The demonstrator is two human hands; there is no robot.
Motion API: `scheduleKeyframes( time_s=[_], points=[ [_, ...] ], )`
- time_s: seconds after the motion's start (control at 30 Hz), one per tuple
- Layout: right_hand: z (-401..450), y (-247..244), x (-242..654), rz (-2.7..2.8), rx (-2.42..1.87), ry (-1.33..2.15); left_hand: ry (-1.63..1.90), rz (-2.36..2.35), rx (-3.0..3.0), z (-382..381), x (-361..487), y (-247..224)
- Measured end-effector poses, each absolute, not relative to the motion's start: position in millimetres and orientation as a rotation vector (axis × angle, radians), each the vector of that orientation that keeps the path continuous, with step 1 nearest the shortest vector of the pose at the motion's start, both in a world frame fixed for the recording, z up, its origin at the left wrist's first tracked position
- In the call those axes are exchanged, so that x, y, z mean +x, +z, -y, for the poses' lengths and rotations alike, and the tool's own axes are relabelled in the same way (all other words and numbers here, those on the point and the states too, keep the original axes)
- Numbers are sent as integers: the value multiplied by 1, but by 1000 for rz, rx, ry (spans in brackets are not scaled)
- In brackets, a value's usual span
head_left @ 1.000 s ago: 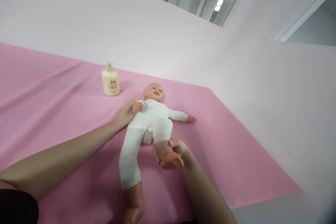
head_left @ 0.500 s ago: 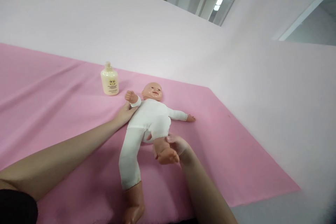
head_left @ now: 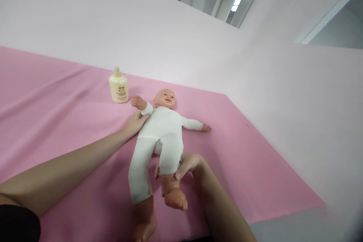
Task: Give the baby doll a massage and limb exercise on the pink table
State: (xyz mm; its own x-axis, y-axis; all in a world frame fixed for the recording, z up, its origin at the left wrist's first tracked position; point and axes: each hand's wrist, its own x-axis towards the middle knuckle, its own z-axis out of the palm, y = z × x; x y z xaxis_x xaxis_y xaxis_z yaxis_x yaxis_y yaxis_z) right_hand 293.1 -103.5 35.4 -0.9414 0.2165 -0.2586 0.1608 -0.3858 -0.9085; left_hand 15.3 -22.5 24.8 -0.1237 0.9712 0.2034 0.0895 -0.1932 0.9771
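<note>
- Pink cloth under both hands: my left hand rests flat at the doll's shoulder; my right hand grasps its lower leg.
- Risk, as I judge it: a hard pull could drag the doll toward the lotion bottle, just beyond my left hand.

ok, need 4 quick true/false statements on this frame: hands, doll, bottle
1. The right hand grips the doll by one lower leg. True.
2. The left hand holds the bottle. False: it rests at the doll's shoulder; the bottle stands untouched.
3. The doll lies face up on the pink cloth. True.
4. The bottle lies on its side. False: it stands upright, near the doll's raised arm.
</note>
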Motion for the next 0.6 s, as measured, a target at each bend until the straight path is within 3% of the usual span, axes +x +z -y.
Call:
scheduleKeyframes(
  time_s=[0.17,0.3,0.6],
  points=[
    [104,35,297,1308,-457,2329,1393,-1137,1623,34,14,37],
    [102,54,297,1069,-641,2155,1374,-1113,1690,37,14,42],
    [107,47,303,1349,-594,2271,1470,-1208,1310,16,15,21]
  ],
)
